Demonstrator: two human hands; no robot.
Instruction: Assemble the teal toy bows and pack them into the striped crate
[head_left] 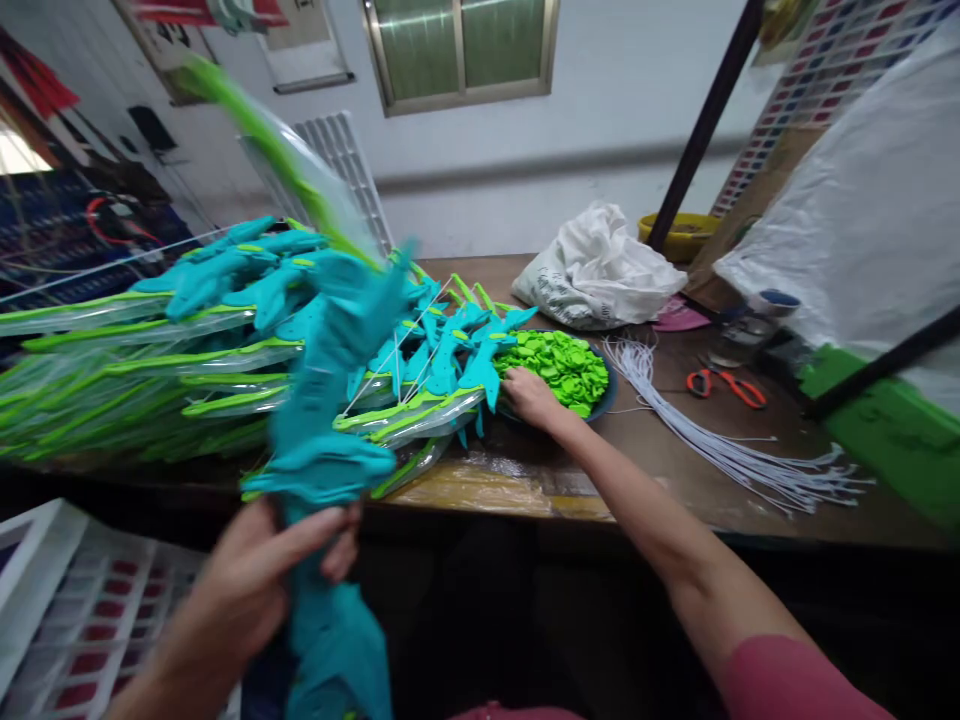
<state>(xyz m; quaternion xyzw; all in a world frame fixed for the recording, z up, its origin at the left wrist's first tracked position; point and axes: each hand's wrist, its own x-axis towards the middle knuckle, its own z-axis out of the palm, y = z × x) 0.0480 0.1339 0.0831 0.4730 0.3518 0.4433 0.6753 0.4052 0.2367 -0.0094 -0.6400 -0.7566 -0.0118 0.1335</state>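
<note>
Item: one teal plastic piece (330, 475), long and moulded, upright at left of centre and running off the bottom edge; slightly blurred. Held in the person's left hand (259, 575), fingers and thumb closed around its lower part. A blurred lime strip (292, 180) slants toward the upper left; from where I stand, I cannot tell whether it joins the piece.

Item: right hand (532, 400), at centre, fingers bent at the left edge of a heap of lime pieces (559, 362) in a dark bowl (612, 388). Fingertips hidden; I cannot tell whether they pinch anything.

Item: stack of teal-and-lime toys (247, 280), left half, reaching the bowl.

Item: white sack (600, 270), behind the bowl.

Item: bundle of white cords (709, 430), right of the bowl, loosely fanned toward the right of the frame.

Item: orange-handled tool (700, 382), above the cords on the brown table (637, 490).

Item: white crate (45, 560), lower left.
</note>
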